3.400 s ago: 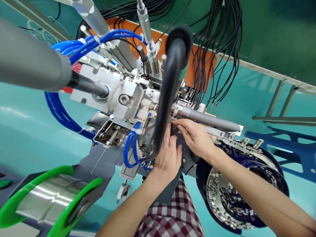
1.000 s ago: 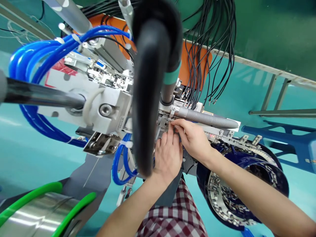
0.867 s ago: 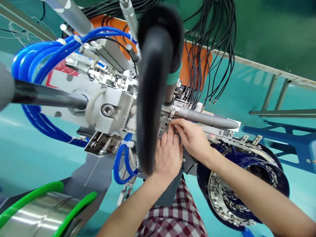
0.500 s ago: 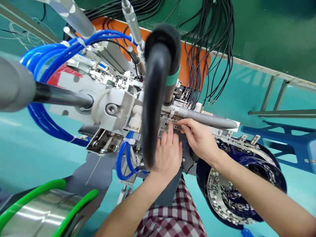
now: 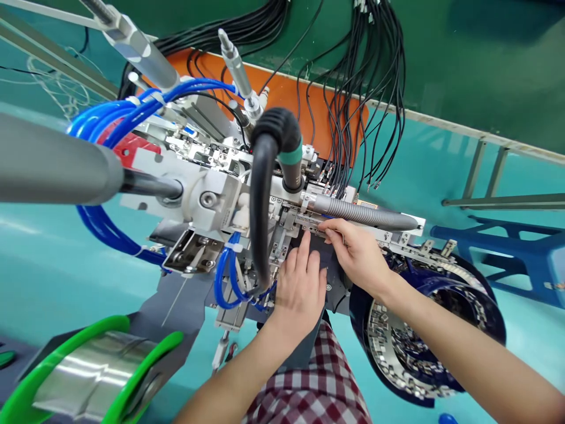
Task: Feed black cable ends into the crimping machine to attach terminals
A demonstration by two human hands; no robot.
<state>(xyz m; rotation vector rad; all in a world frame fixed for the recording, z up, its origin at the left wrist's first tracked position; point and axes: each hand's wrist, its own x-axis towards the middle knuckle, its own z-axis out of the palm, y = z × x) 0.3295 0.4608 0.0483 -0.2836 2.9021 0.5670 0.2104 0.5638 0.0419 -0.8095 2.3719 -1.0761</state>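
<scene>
My left hand [image 5: 301,288] lies palm down in front of the metal feed rail [image 5: 306,220], fingers stretched out, the index fingertip at the rail's near edge. Nothing shows in its grasp. To its right, my right hand [image 5: 359,254] pinches thumb and index finger together at the same rail. Whatever lies between those fingertips is too small or hidden to make out. Just behind the right hand runs a grey ribbed tube [image 5: 362,212] along the rail. A thick black hose [image 5: 261,206] curves down left of my left hand.
A dark blue round feeder bowl [image 5: 359,330] full of small metal parts stands below my right forearm. Blue air tubes [image 5: 219,277] loop at the machine's left. A green-rimmed metal reel [image 5: 95,368] sits lower left. Black cables [image 5: 344,106] hang over an orange panel [image 5: 247,70].
My left hand has drawn back slightly toward me, its index finger moving off the middle of the rail. My right hand keeps its pinch at the rail. The camera view has shifted a little.
</scene>
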